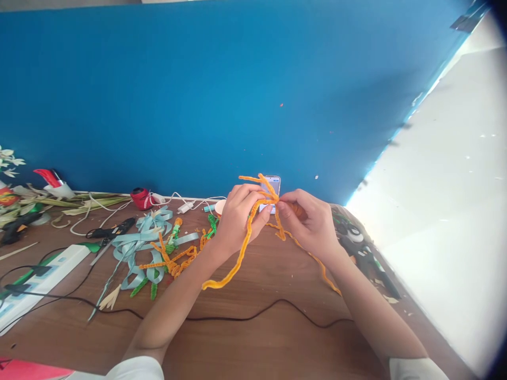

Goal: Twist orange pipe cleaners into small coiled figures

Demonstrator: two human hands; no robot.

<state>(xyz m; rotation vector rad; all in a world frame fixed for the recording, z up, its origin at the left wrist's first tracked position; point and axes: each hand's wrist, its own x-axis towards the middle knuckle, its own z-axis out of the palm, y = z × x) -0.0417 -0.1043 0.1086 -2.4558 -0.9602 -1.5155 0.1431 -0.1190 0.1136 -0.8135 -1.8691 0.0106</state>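
Both my hands are raised over the middle of the table, close together. Orange fuzzy pipe cleaners (246, 244) run between them, with one long strand hanging down on the left and shorter ends sticking up. My left hand (241, 211) pinches the pipe cleaners between thumb and fingers. My right hand (309, 219) grips them just to the right, fingers curled round an orange coiled part. Another thin orange strand trails below my right hand toward the right forearm. Behind the hands stands a phone (273, 182) with its screen lit, partly covered.
On the left lie light blue ribbon (132, 245), bent orange pipe cleaners (174, 266), a black glue gun (116, 229) and a white power strip (43, 285). A black cable (237, 319) crosses the table. Black tools (368, 258) lie at the right edge. A blue panel (198, 100) rises behind.
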